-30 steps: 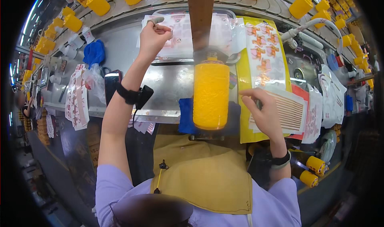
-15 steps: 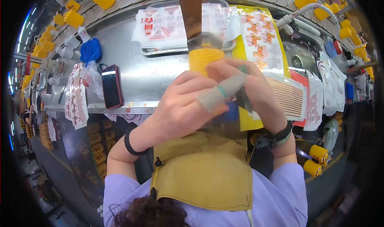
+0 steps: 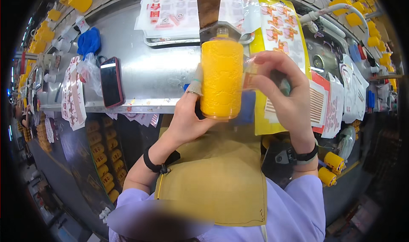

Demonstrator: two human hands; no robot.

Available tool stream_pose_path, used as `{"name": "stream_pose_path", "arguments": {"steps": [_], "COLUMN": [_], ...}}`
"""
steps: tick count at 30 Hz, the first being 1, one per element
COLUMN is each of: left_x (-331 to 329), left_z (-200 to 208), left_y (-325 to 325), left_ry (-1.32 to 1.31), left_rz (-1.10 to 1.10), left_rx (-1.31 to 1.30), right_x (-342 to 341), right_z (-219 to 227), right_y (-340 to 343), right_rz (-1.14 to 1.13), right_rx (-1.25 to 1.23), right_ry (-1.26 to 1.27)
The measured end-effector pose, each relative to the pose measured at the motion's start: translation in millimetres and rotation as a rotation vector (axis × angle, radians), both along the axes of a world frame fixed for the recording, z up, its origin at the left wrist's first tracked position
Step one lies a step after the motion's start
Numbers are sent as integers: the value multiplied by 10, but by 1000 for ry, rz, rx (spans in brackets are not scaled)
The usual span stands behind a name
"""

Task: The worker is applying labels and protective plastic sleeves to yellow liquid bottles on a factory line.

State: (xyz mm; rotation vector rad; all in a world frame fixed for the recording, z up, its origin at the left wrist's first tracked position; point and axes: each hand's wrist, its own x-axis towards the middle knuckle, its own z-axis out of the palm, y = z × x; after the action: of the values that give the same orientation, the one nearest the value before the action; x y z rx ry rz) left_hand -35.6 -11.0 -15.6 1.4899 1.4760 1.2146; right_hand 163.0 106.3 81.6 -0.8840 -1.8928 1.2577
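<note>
A yellow, embossed cylindrical bottle [image 3: 221,78] stands in front of me, its clear narrow neck pointing away toward a dark bracket. My left hand [image 3: 185,118] grips it from the left and below; grey finger covers show on that hand, and some fingers are hidden behind the bottle. At the bottle's right side my right hand [image 3: 289,93] pinches a small, thin printed piece [image 3: 248,79], like a decal, with reddish-brown marks. That piece is blurred, and I cannot tell whether it touches the bottle. A greenish cover shows among the right fingers.
A brown post [image 3: 208,3] rises behind the bottle. Printed decal sheets [image 3: 170,12] lie on a tray at the back, more on a yellow sheet [image 3: 255,114] at right. A phone [image 3: 111,82] and blue cloth [image 3: 88,41] lie left. A pale hose [image 3: 332,10] arches at the far right.
My hands have moved apart: the left now holds the bottle's left side, the right has drawn off to the right with a small printed piece. The bottle now shows in full, nearer me.
</note>
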Motion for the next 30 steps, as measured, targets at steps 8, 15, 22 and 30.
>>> {"name": "stream_pose_path", "arguments": {"steps": [8, 15, 22, 30], "left_x": [-44, 47, 38, 37], "left_z": [244, 270, 307, 338], "left_y": [174, 399, 416, 406], "left_ry": [-419, -544, -691, -740], "left_rz": [-76, 47, 42, 49], "left_rx": [-109, -196, -255, -276], "right_x": [-409, -434, -519, -555], "right_z": [-321, -509, -632, -603], "right_y": [110, 275, 455, 458], "right_rz": [13, -152, -147, -142], "right_rx": [-95, 48, -222, -168], "right_ry": [74, -1, 31, -76]}}
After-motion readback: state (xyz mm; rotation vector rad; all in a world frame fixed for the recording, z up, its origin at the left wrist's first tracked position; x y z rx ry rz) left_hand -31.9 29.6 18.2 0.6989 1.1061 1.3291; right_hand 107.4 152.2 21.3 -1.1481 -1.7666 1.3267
